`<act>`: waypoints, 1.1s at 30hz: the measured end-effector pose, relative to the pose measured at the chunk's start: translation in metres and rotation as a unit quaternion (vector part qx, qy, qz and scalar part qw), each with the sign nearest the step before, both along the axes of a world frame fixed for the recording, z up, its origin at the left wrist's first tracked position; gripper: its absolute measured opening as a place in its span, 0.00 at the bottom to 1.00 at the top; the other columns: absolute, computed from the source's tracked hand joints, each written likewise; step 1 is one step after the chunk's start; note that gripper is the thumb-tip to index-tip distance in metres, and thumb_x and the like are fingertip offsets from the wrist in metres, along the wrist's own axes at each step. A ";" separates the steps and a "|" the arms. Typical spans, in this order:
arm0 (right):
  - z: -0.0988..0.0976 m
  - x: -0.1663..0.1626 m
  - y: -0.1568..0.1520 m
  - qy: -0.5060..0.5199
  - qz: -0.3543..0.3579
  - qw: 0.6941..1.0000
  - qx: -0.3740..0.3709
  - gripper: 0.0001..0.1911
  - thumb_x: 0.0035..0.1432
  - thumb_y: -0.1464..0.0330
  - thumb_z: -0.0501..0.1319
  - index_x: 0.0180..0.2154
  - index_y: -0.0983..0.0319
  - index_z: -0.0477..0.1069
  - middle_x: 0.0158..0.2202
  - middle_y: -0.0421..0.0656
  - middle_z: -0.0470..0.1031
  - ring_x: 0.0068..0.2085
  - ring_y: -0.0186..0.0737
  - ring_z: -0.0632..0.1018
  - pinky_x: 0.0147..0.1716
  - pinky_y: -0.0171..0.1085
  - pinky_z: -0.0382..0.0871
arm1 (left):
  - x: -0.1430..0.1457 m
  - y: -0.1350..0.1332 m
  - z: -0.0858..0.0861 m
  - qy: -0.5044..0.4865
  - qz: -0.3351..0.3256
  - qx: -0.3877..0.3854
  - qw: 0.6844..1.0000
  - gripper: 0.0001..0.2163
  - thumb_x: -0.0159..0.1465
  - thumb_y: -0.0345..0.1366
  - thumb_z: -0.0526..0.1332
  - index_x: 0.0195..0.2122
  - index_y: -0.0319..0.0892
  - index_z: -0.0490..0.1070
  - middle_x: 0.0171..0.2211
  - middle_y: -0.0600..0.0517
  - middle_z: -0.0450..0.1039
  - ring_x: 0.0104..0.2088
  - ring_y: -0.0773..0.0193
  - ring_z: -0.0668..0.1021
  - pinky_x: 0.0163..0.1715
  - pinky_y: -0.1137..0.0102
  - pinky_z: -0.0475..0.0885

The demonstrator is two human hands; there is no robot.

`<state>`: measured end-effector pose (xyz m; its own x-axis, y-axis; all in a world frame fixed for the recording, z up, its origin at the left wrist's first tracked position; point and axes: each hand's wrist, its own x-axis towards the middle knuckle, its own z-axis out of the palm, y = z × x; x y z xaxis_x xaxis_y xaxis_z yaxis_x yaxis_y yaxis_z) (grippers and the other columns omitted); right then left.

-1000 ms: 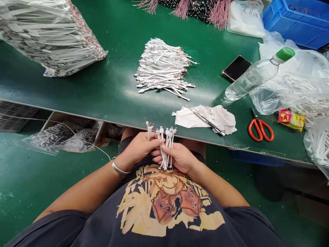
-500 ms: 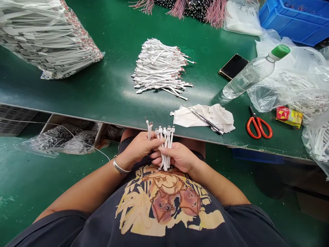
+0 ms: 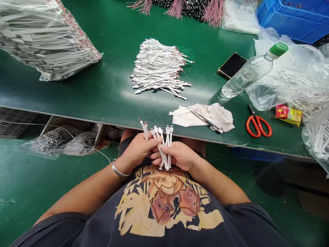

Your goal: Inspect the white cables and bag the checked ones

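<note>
Inspection at the bench (image 3: 77,92): the left hand (image 3: 137,149) and right hand (image 3: 180,156) are held over the lap, just below the bench edge, and both are closed around a small bunch of white cables (image 3: 164,147). The fingers (image 3: 154,145) of both hands are curled and pressed against the bunch, which stands nearly upright with its plug ends up. A few of the cables fan apart, and those nearest the left hand show bare wire tips. A loose pile of similar cables (image 3: 156,67) lies mid-bench, and a clear bag of bundled cables (image 3: 43,44) sits full at far left. Against these stocks, the hands hold only a small share; which cables are finished and which remain cannot be determined. A rag (image 3: 200,116) carrying a slim metal tool (image 3: 205,120), orange scissors (image 3: 258,126), a phone (image 3: 231,65), and a green-capped bottle (image 3: 246,73) lie nearby. Handwriting on a white bag (image 3: 240,17) is cut off and illegible. A red-and-yellow packet (image 3: 289,115) bears print too small to read. No brand is legible.
</note>
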<state>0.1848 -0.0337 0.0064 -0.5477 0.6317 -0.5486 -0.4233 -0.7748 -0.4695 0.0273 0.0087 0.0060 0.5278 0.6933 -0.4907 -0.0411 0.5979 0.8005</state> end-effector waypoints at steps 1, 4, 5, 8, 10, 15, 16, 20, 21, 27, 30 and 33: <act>0.000 0.001 0.000 0.002 0.004 1.000 0.004 0.22 0.45 0.59 0.69 0.39 0.69 0.76 0.34 0.49 0.79 0.30 0.36 0.80 0.31 0.33 0.74 | -0.001 0.000 0.000 0.007 0.002 0.003 1.000 0.13 0.59 0.41 0.62 0.26 0.39 0.61 0.16 0.61 0.53 0.14 0.77 0.58 0.13 0.79 0.52; -0.001 0.002 -0.001 0.016 0.015 1.000 0.010 0.21 0.44 0.63 0.70 0.40 0.68 0.75 0.36 0.49 0.79 0.33 0.37 0.80 0.36 0.34 0.74 | -0.001 0.000 0.000 0.026 0.008 0.013 1.000 0.13 0.58 0.41 0.63 0.25 0.39 0.61 0.16 0.60 0.55 0.14 0.78 0.58 0.13 0.79 0.50; -0.002 0.003 -0.001 0.024 0.017 1.000 0.009 0.21 0.44 0.64 0.70 0.40 0.68 0.75 0.36 0.49 0.79 0.34 0.38 0.80 0.37 0.36 0.73 | -0.001 0.001 0.001 0.027 0.008 0.012 1.000 0.13 0.58 0.41 0.63 0.25 0.39 0.62 0.16 0.60 0.55 0.14 0.78 0.58 0.12 0.79 0.49; 0.000 0.004 0.000 0.043 0.017 0.999 0.007 0.21 0.45 0.64 0.70 0.41 0.68 0.74 0.36 0.49 0.79 0.35 0.39 0.80 0.39 0.38 0.73 | 0.000 0.002 0.003 0.017 0.008 -0.003 1.000 0.13 0.58 0.41 0.63 0.25 0.39 0.61 0.15 0.60 0.54 0.13 0.78 0.57 0.12 0.79 0.48; 0.001 0.004 0.000 0.042 0.013 0.999 0.006 0.21 0.46 0.64 0.70 0.41 0.69 0.74 0.36 0.50 0.79 0.35 0.40 0.80 0.40 0.40 0.73 | 0.000 0.003 0.004 0.011 0.010 -0.015 1.000 0.13 0.58 0.41 0.63 0.25 0.39 0.61 0.14 0.61 0.53 0.13 0.78 0.57 0.12 0.79 0.48; 0.002 0.002 0.001 0.018 0.007 1.000 0.001 0.21 0.45 0.64 0.70 0.41 0.68 0.75 0.37 0.51 0.79 0.34 0.39 0.80 0.42 0.41 0.72 | -0.002 0.003 -0.001 -0.004 0.006 -0.024 1.000 0.12 0.58 0.41 0.63 0.27 0.39 0.62 0.15 0.61 0.54 0.12 0.78 0.58 0.12 0.79 0.50; 0.001 0.001 0.001 0.012 0.005 1.000 0.002 0.21 0.44 0.64 0.70 0.41 0.68 0.75 0.36 0.50 0.80 0.34 0.39 0.80 0.42 0.40 0.72 | -0.003 0.002 -0.002 -0.006 0.005 -0.023 1.000 0.13 0.58 0.42 0.63 0.27 0.39 0.62 0.15 0.61 0.55 0.12 0.77 0.58 0.12 0.79 0.50; -0.006 -0.004 0.000 -0.026 0.006 0.999 0.024 0.19 0.44 0.63 0.70 0.38 0.67 0.76 0.35 0.49 0.80 0.33 0.37 0.80 0.40 0.38 0.73 | -0.003 0.001 -0.005 -0.003 0.012 -0.014 1.000 0.13 0.57 0.42 0.64 0.26 0.39 0.64 0.15 0.60 0.58 0.13 0.77 0.59 0.12 0.79 0.51; -0.008 -0.005 0.000 -0.043 0.007 0.998 0.044 0.19 0.45 0.63 0.70 0.38 0.67 0.76 0.35 0.49 0.80 0.33 0.37 0.80 0.40 0.39 0.73 | -0.004 0.001 -0.004 0.000 0.012 -0.011 1.000 0.13 0.56 0.42 0.64 0.26 0.38 0.64 0.15 0.59 0.59 0.13 0.77 0.59 0.12 0.79 0.51; 0.000 0.003 -0.001 -0.287 0.008 0.862 0.418 0.15 0.60 0.63 0.56 0.46 0.59 0.74 0.44 0.45 0.78 0.45 0.42 0.77 0.49 0.45 0.69 | -0.015 0.007 0.005 -0.040 0.126 0.024 0.991 0.15 0.58 0.46 0.62 0.29 0.37 0.70 0.12 0.62 0.50 0.13 0.78 0.53 0.13 0.79 0.50; 0.016 0.016 0.005 -0.385 0.007 0.689 0.615 0.18 0.62 0.70 0.52 0.52 0.57 0.70 0.52 0.44 0.72 0.54 0.41 0.72 0.56 0.44 0.64 | -0.022 0.010 0.008 -0.042 0.172 0.024 0.984 0.15 0.60 0.46 0.60 0.32 0.35 0.73 0.12 0.62 0.45 0.13 0.77 0.51 0.13 0.79 0.49; 0.025 0.025 0.012 -0.445 -0.005 0.561 0.698 0.20 0.62 0.74 0.51 0.54 0.58 0.67 0.56 0.44 0.68 0.59 0.39 0.66 0.59 0.45 0.60 | -0.025 0.009 0.009 -0.038 0.155 0.016 0.987 0.14 0.60 0.43 0.61 0.31 0.35 0.74 0.11 0.62 0.46 0.13 0.77 0.51 0.13 0.79 0.49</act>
